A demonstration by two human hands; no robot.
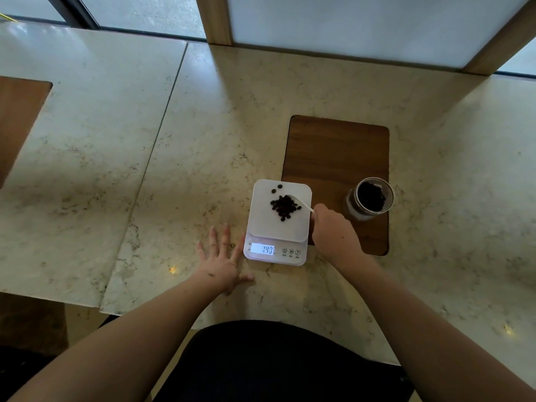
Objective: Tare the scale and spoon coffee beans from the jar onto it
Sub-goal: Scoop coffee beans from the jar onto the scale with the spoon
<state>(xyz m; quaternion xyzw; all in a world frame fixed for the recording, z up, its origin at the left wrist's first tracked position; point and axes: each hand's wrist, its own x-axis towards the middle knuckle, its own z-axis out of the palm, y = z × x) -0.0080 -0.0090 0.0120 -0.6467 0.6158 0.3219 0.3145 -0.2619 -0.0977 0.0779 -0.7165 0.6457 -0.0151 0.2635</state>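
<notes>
Nearest to the camera, both bare forearms reach forward over a dark garment (pixel 278 361), and the elbows are cut off by the lower edge of the picture. The left hand (pixel 223 261) lies flat on the marble surface (pixel 174 175), its grip open with the fingers spread, just beside the left edge of the white scale (pixel 277 227); I cannot tell if a fingertip touches the scale. The right hand (pixel 333 229) has its grip closed around the handle of a white spoon (pixel 300 201); the hand hides most of the handle and also the right front corner of the scale. The bowl of the spoon is over the scale plate, at the heap of coffee beans (pixel 285 208), and two single beans lie a little farther back. The lit display (pixel 262 249) shows digits that are hard to read, and three round buttons are beside it. To the right, the open glass jar (pixel 371 198) stands on a dark wooden inlay (pixel 336 152) in the surface, with beans inside; how full it is I cannot tell. Far behind are pale panels in wooden frames (pixel 214 21).
</notes>
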